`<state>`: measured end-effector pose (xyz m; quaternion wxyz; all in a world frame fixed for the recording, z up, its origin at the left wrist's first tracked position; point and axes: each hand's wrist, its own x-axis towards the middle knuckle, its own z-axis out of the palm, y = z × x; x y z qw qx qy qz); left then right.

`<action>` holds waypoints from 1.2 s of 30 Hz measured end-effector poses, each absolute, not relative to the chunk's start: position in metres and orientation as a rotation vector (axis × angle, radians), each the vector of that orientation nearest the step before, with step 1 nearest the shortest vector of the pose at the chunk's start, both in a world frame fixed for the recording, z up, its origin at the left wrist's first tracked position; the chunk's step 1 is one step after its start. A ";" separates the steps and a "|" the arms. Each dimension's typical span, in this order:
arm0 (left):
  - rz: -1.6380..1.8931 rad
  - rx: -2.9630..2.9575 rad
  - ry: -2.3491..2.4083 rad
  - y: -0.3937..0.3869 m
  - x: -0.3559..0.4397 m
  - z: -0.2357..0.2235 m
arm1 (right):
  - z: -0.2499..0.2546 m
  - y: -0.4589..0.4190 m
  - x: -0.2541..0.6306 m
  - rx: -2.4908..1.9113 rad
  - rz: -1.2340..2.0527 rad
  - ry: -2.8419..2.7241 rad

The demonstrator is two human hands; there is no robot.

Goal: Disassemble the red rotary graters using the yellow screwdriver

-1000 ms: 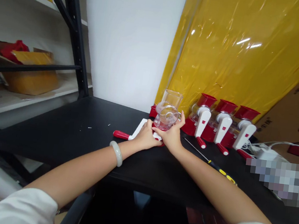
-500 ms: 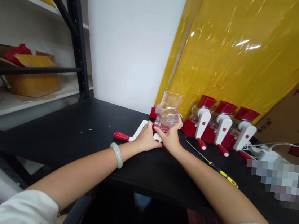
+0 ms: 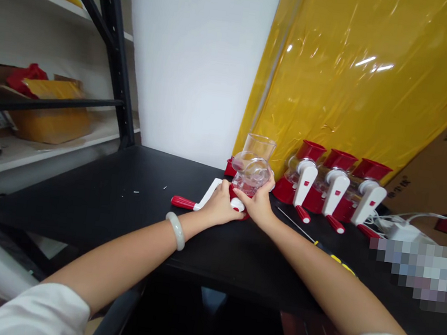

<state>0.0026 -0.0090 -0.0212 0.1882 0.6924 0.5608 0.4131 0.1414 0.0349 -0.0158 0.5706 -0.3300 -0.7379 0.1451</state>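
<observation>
At frame centre, the left hand [image 3: 219,205] clamps the red base [image 3: 232,191]; the right hand [image 3: 260,207] grips the clear body [image 3: 252,163] above it. The body looks light, stiff, slick, perhaps brittle: best held low, near the base.

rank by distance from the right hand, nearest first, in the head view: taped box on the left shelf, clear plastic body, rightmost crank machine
From the right hand:
1. clear plastic body, in its grip
2. rightmost crank machine, to the right
3. taped box, far left
</observation>
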 end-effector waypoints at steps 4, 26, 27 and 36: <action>1.140 1.947 1.601 -0.010 0.003 -0.020 | -0.014 0.038 0.147 -0.808 0.339 -1.695; 1.209 1.957 1.537 -0.008 0.004 -0.029 | -0.022 0.034 0.187 -0.790 0.241 -1.711; 1.222 1.956 1.517 -0.008 0.005 -0.029 | -0.023 0.034 0.191 -0.795 0.236 -1.712; 1.403 2.358 1.476 -0.022 -0.005 -0.006 | -0.032 0.030 0.212 -0.839 0.237 -1.606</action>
